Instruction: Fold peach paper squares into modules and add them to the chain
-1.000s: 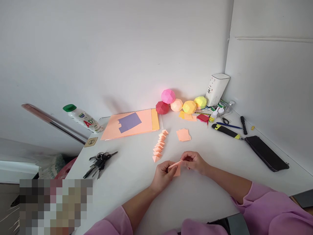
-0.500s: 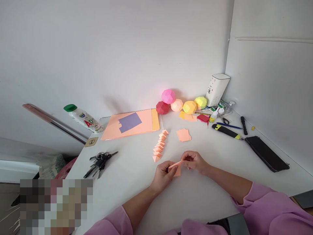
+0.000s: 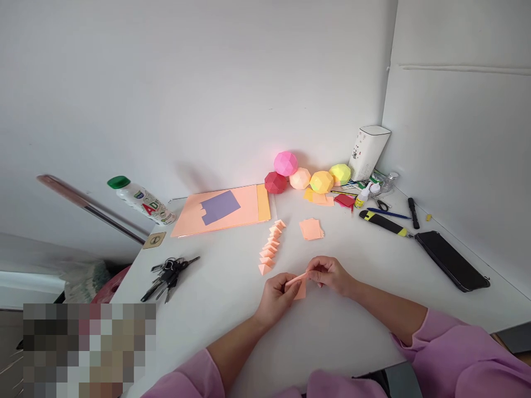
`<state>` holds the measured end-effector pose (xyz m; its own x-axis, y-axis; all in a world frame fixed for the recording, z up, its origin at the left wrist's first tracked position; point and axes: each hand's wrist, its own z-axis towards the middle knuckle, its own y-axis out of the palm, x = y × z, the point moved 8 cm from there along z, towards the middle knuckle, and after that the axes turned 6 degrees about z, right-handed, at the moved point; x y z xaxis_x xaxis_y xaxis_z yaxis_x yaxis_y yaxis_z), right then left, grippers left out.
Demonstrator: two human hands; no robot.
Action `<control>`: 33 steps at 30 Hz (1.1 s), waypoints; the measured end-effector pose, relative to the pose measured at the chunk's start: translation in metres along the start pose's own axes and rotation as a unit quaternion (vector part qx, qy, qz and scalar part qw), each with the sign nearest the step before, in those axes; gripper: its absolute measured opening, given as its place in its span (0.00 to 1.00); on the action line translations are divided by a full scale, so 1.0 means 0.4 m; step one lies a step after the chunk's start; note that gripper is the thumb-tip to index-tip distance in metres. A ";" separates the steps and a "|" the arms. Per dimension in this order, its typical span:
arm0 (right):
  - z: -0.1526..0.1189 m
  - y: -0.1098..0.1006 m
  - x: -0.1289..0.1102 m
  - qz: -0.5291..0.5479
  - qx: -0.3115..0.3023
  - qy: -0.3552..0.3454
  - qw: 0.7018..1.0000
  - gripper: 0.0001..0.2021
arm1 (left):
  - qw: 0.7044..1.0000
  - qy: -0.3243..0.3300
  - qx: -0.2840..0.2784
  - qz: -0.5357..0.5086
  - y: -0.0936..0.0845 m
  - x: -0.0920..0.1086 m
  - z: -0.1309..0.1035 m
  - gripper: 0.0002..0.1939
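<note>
holding folded peach paper (image 3: 297,278) clamped in left grip (image 3: 277,296), end pinched by right grip (image 3: 333,275), lengthwise toward surface's (image 3: 224,265) far right corner.

1. White bottle (image 3: 141,200) with green cap (landmark): a large red "A" followed by a green "D" on the side; the letters after these curve away and cannot be made out. A dark blue emblem, its wording too small to read, stands above them.
2. Square tan tag (image 3: 154,240), just in front of the bottle's base: a dark round mark, any lettering in it illegible.
3. White box (image 3: 369,155), well to the right of the bottle: small dark marks and faint print, unreadable.
4. Small white squeeze bottle (image 3: 363,193), also well to the right of the bottle: yellow label (image 3: 360,202), its print unreadable.
</note>
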<state>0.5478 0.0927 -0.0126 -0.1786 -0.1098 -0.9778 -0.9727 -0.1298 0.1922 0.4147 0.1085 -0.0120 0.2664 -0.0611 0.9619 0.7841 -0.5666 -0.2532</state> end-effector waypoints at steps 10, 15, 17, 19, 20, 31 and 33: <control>-0.009 0.013 -0.022 -0.007 -0.021 -0.029 0.999 0.11 | 1.000 -0.007 -0.007 -0.011 0.002 0.001 0.000 0.18; -0.016 0.043 -0.030 -0.081 -0.063 -0.073 0.992 0.11 | 0.999 0.020 -0.011 0.032 0.007 0.008 0.001 0.16; -0.015 0.043 -0.023 -0.088 -0.061 -0.069 0.992 0.11 | 0.999 0.021 -0.015 0.037 0.008 0.007 0.000 0.15; -0.014 0.038 -0.015 -0.091 -0.054 -0.055 0.993 0.11 | 0.999 0.021 -0.010 0.026 0.006 0.007 -0.001 0.14; -0.014 0.035 -0.011 -0.092 -0.048 -0.047 0.993 0.11 | 1.000 0.021 -0.006 0.014 0.004 0.007 0.000 0.13; -0.016 0.035 -0.009 -0.103 -0.040 -0.019 0.994 0.11 | 0.999 0.017 -0.006 -0.044 0.003 -0.002 0.006 0.14; -0.015 0.036 -0.010 -0.103 -0.044 -0.019 0.994 0.12 | 0.999 0.016 -0.007 -0.048 0.004 -0.001 0.005 0.14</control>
<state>0.5353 0.0854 -0.0053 0.0162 -0.0343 -0.9993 -0.9730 -0.2308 -0.0079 0.4169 0.1095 -0.0130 0.1728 -0.0324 0.9844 0.7970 -0.5826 -0.1591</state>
